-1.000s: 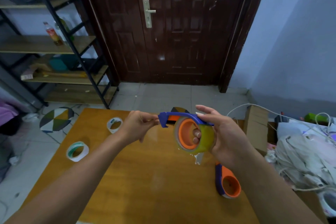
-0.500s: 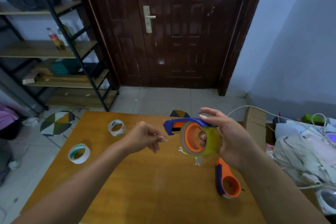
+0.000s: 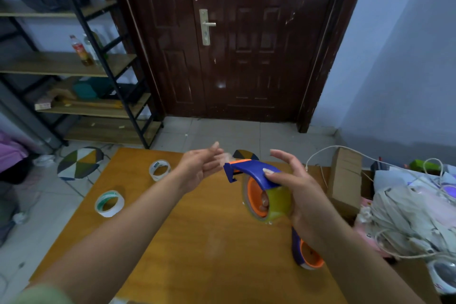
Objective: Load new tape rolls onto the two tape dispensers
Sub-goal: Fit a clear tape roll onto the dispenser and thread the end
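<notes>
Right hand point(image 3: 304, 196) grips dispenser point(image 3: 251, 171) above table point(image 3: 197, 242), yellowish roll point(image 3: 280, 202) mounted on it. Left hand point(image 3: 202, 166) released, fingers straight, just beside the dispenser's blue nose. Second dispenser point(image 3: 308, 255) lies on the table under the right wrist. Green-cored roll point(image 3: 109, 203) and white roll point(image 3: 160, 170) sit on the table's left side.

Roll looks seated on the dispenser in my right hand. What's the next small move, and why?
Probably set the loaded dispenser down on the table. Its tape roll sits round the orange hub, held by the right hand; the left hand is open. The second dispenser lies on the table with a bare hub, and a green-printed roll and a far roll lie to the left.
</notes>
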Motion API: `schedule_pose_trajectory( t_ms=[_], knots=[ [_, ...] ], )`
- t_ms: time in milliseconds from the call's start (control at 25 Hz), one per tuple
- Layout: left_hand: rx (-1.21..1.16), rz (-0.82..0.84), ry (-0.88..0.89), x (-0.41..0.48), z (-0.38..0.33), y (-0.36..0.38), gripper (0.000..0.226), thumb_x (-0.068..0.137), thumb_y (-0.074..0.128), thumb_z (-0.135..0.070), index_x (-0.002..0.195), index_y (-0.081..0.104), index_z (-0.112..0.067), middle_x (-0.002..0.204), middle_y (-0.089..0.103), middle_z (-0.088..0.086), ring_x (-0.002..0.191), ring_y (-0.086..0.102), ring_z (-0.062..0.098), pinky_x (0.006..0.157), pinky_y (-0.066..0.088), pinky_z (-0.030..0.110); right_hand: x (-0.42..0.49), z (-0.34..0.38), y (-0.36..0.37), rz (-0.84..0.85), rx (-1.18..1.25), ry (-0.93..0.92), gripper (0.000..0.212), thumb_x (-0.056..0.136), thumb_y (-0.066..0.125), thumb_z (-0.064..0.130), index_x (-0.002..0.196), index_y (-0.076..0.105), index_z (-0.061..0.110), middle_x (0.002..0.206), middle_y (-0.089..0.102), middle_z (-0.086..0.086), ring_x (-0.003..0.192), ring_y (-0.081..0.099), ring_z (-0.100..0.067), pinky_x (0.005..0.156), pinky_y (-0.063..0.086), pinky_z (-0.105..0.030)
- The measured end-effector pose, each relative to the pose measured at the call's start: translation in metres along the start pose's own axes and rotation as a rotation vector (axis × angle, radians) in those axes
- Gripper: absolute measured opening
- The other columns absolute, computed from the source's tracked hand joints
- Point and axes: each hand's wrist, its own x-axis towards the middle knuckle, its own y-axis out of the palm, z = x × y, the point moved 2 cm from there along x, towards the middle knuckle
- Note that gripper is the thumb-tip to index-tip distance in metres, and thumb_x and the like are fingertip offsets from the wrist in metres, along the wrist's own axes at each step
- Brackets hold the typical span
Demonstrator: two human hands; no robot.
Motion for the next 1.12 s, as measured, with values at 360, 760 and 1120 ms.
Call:
schedule_pose_trajectory(
  t_ms=[360,760,1120],
  knots=[
    [-0.034,-0.131,-0.101,0.021,-0.073,0.066,0.015,0.102,0.062,-0.005,0.090,0.069,-0.010,0.072,0.077,-0.003,0.065,0.070,0.003,0.059,0.056,0.015,-0.016,-0.038,0.033,-0.087,-0.050,-0.267,0.073,0.083,0.074,0.026,0.142,0.044,0.056,0.105,0.069,-0.022,0.076,0.070,-0.024,0.062,0.061,-0.035],
    [-0.132,-0.177,0.077,-0.005,-0.102,0.081,0.027,0.091,0.076,0.000,0.116,0.069,-0.009,0.098,0.082,0.005,0.062,0.078,0.008,0.058,0.061,0.017,-0.016,-0.054,0.027,-0.144,-0.170,-0.310,0.078,0.081,0.074,0.045,0.141,0.032,0.070,0.117,0.069,-0.009,0.106,0.066,-0.036,0.100,0.051,-0.067],
    [0.243,-0.122,0.688,-0.058,-0.102,0.098,0.012,0.090,0.081,-0.005,0.099,0.075,0.001,0.094,0.082,0.018,0.092,0.080,0.021,0.087,0.059,0.028,-0.003,-0.051,0.020,-0.138,-0.085,-0.294,0.078,0.083,0.075,0.040,0.143,0.032,0.067,0.125,0.067,-0.012,0.102,0.071,-0.034,0.089,0.062,-0.054]
  ],
)
